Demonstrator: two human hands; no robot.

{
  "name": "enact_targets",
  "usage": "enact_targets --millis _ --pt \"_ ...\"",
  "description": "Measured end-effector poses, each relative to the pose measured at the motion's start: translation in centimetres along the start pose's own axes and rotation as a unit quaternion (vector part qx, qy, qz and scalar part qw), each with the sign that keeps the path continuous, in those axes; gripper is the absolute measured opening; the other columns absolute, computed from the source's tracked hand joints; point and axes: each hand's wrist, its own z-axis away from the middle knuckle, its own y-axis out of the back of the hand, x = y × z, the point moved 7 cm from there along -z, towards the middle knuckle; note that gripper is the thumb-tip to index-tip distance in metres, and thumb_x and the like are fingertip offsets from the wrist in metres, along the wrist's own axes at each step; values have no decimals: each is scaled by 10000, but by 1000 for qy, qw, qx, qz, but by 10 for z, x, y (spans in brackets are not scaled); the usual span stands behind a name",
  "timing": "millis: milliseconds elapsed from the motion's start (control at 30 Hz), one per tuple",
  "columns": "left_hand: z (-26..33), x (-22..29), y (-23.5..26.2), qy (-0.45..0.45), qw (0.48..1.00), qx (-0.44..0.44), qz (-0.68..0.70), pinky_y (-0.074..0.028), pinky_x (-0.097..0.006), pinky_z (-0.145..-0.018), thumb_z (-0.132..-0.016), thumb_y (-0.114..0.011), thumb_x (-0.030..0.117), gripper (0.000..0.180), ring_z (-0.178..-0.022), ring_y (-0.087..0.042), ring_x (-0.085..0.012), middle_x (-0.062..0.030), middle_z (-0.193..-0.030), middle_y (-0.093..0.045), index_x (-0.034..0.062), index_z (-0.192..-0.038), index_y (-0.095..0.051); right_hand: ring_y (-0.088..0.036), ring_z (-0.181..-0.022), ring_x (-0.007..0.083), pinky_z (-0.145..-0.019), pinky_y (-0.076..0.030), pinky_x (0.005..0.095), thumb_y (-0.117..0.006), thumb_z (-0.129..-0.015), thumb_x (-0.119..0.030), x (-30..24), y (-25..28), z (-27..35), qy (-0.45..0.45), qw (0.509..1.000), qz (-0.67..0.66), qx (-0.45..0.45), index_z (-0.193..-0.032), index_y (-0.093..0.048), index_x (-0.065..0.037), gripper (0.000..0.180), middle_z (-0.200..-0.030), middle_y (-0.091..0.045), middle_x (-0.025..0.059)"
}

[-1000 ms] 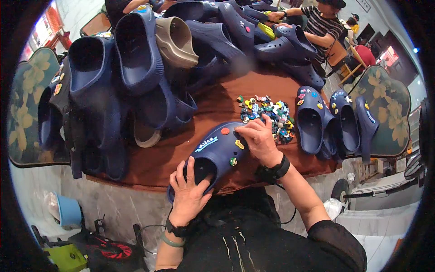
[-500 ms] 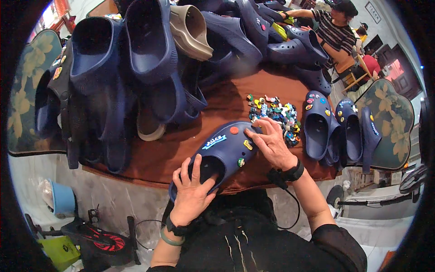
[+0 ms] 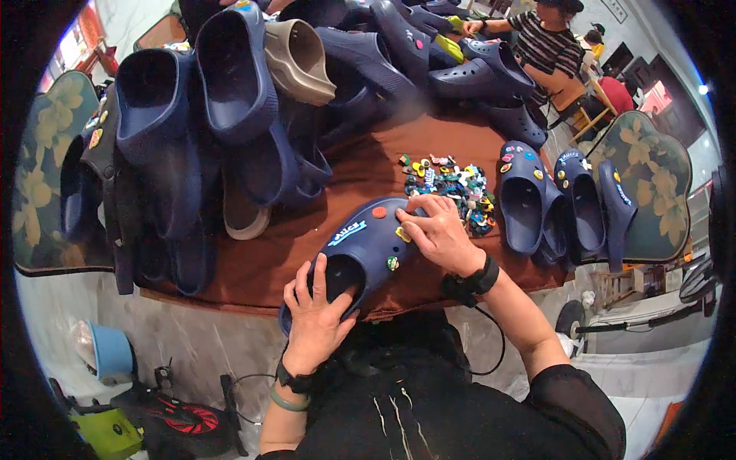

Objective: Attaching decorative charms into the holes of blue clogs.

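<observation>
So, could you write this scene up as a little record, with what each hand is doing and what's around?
Left hand: holding the navy clog near its foot opening
Right hand: at that clog's toe; whether it pinches a small piece is hidden
Charms on clog: red disc, blue banner, yellow piece, green-and-white round one
Beside it: pile of colorful charms on brown cloth
Farther right: decorated navy clogs

Head-worn fisheye view, facing down, close above the hands [image 3: 314,313]
</observation>
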Motion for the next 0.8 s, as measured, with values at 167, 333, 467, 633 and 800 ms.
enact_targets --millis 167,333,467,633,800 --pt "2 0 -3 -5 1000 14 -18 -258 -533 -1035 -690 -797 253 431 -1369 -243 -415 -207 -1567 -176 217 -1105 -687 -599 -1017 187 -905 -455 295 -587 -959 -132 44 14 24 -184 916 -325 148 -1066 -708 -13 201 -1076 -654 90" --pt "2 2 -5 -7 1000 9 -17 -256 -535 -1040 -702 -789 258 427 -1369 -242 -418 -221 -1559 -191 211 -1114 -687 -633 -866 125 -759 -499 248 -662 -904 -73 107 29 94 -329 861 -307 238 -975 -706 1 112 -942 -682 61" --pt "-1 2 -2 8 1000 -7 -2 -223 -544 -1059 -728 -773 271 378 -1378 -220 -432 -259 -1553 -188 172 -1083 -693 -627 -809 118 -704 -493 254 -688 -884 -83 128 32 129 -303 894 -210 254 -933 -702 -1 96 -912 -677 51" --pt "-1 0 -5 19 1000 -9 -5 -199 -541 -1075 -736 -772 258 322 -1401 -185 -437 -274 -1576 -125 138 -1026 -702 -640 -803 255 -701 -485 360 -710 -812 -76 113 23 109 -233 950 -88 190 -892 -714 -71 81 -905 -669 84" --pt "0 0 -7 8 999 -4 -32 -224 -531 -1061 -724 -769 271 407 -1376 -225 -420 -253 -1560 -171 196 -1117 -693 -587 -889 263 -780 -416 420 -721 -808 -189 107 12 95 -210 962 116 133 -921 -708 -131 127 -879 -632 50"
